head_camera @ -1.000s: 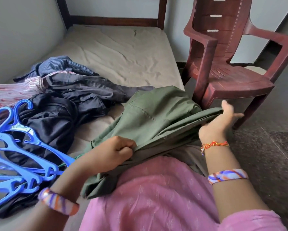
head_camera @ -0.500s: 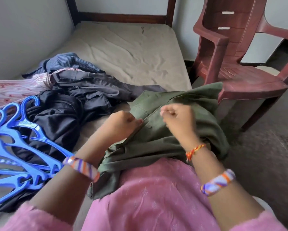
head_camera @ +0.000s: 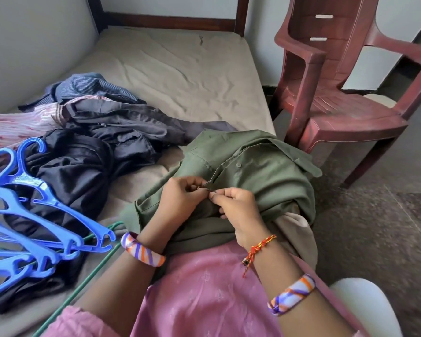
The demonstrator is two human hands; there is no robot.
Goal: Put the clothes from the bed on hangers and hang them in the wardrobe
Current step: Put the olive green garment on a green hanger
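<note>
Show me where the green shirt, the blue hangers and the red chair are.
green shirt [head_camera: 260, 171]: head view, on its front near a button.
blue hangers [head_camera: 34, 205]: head view, on one hanger's arm.
red chair [head_camera: 345, 117]: head view, on the seat.

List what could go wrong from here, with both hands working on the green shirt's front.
1. Both hands, left and right, pinch the green shirt's placket; it lies bunched over the lap, so part could slide to the floor.
2. The blue hangers lie interlocked in a heap; pulling one may drag others.
3. They rest on the dark clothes, which could snag.
</note>
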